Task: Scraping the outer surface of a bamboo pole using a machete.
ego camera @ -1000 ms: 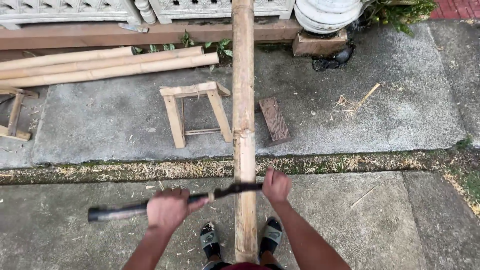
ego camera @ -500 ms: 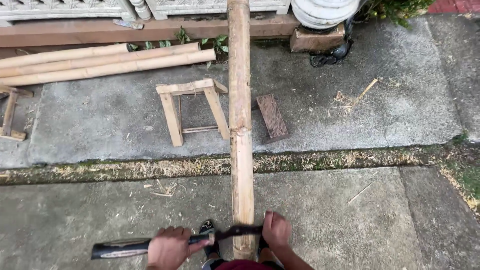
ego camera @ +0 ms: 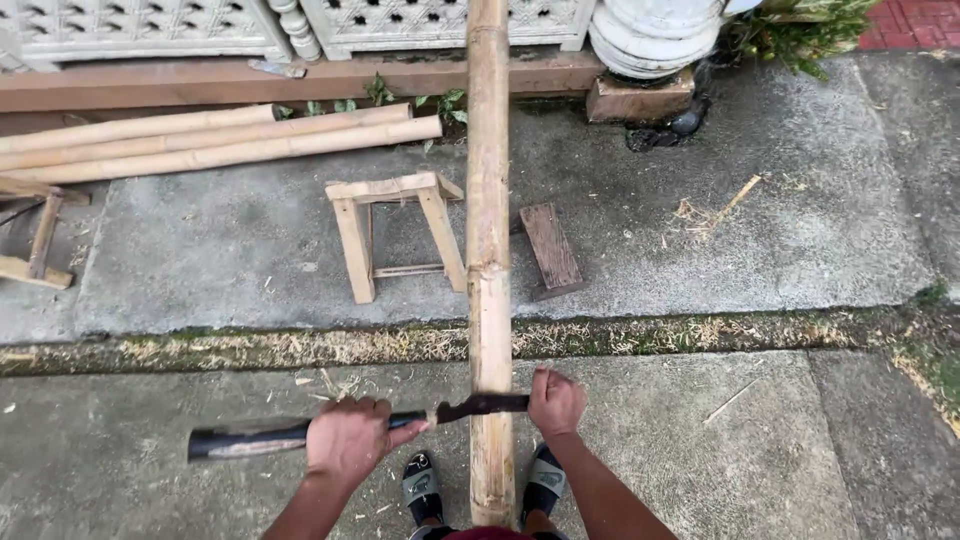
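A long bamboo pole (ego camera: pixel 489 250) runs from between my feet away toward a fence, resting on a small wooden trestle (ego camera: pixel 395 230). Across the pole lies the dark blade of a long-handled knife (ego camera: pixel 300 432). My left hand (ego camera: pixel 348 440) is closed around the knife's black handle, left of the pole. On the pole's right side my right hand (ego camera: pixel 556 402) grips the far end of the blade. The blade sits on the pole's upper surface, a little ahead of my sandalled feet (ego camera: pixel 421 484).
Three more bamboo poles (ego camera: pixel 220 145) lie on the concrete at the left rear beside a wooden beam (ego camera: pixel 200 85). A short plank (ego camera: pixel 550 245) leans by the trestle. Another wooden stand (ego camera: pixel 40 240) is at the far left. White stacked tubs (ego camera: pixel 650 35) stand at the back.
The knife slid back along the pole toward me, then forward again. Both hands moved with it, keeping their grip on the handle and blade end.
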